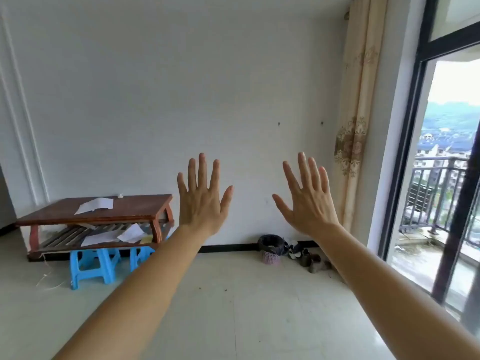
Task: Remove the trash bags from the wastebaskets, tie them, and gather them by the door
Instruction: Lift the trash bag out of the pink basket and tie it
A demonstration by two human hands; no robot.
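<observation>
A person's left hand (202,198) and right hand (307,198) are raised side by side at arm's length, backs toward the camera, fingers straight and spread, holding nothing. Far across the pale tiled floor (233,307), a small pink lattice wastebasket (271,257) stands against the white wall (181,87), lined with a black trash bag (270,243) whose edge folds over the rim. Worn shoes (310,259) lie just to its right, near a beige curtain (357,126). At far left, papers litter a low wooden table (135,207), with blue plastic stools (91,266) in front of it.
</observation>
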